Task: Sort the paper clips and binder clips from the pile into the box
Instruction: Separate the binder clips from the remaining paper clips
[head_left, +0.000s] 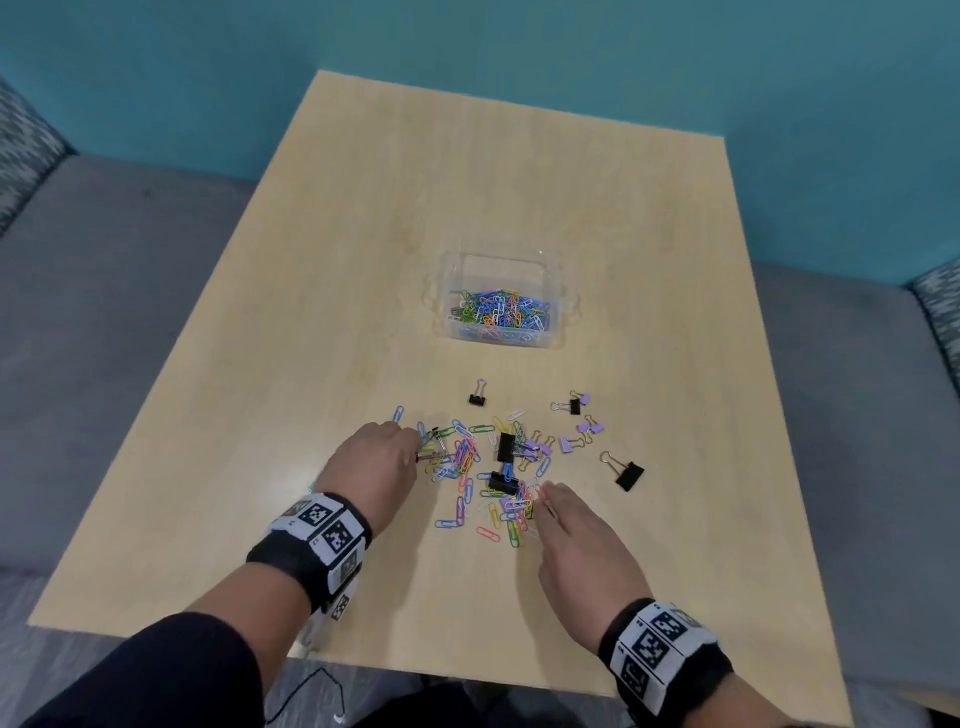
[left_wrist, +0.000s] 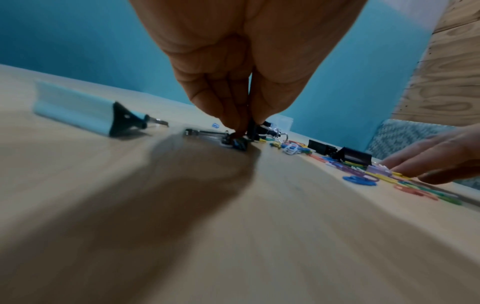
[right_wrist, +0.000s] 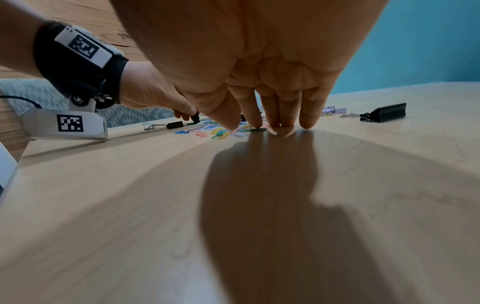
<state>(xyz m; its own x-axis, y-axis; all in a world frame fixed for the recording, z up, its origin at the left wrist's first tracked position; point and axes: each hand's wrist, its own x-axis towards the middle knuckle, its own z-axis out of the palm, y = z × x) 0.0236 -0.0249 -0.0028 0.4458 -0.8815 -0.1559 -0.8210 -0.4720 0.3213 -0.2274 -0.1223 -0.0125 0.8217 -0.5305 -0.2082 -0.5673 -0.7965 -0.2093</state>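
A clear plastic box (head_left: 451, 291) stands at mid-table with many coloured paper clips in its near half. In front of it lies the pile (head_left: 483, 467) of coloured paper clips and black and purple binder clips. My left hand (head_left: 415, 447) is at the pile's left edge, thumb and fingers (left_wrist: 233, 115) pinched on a small black binder clip (left_wrist: 253, 126) resting on the table. My right hand (head_left: 543, 496) lies flat at the pile's near right, its straight fingertips (right_wrist: 306, 123) touching the table and the paper clips (right_wrist: 221, 132).
Loose binder clips lie around the pile: a large black one (head_left: 629, 474) to the right, a small black one (head_left: 478, 399) towards the box, purple ones (head_left: 589, 428). A light blue object (left_wrist: 72, 111) lies left of my left hand. Grey seating surrounds the table (head_left: 519, 182).
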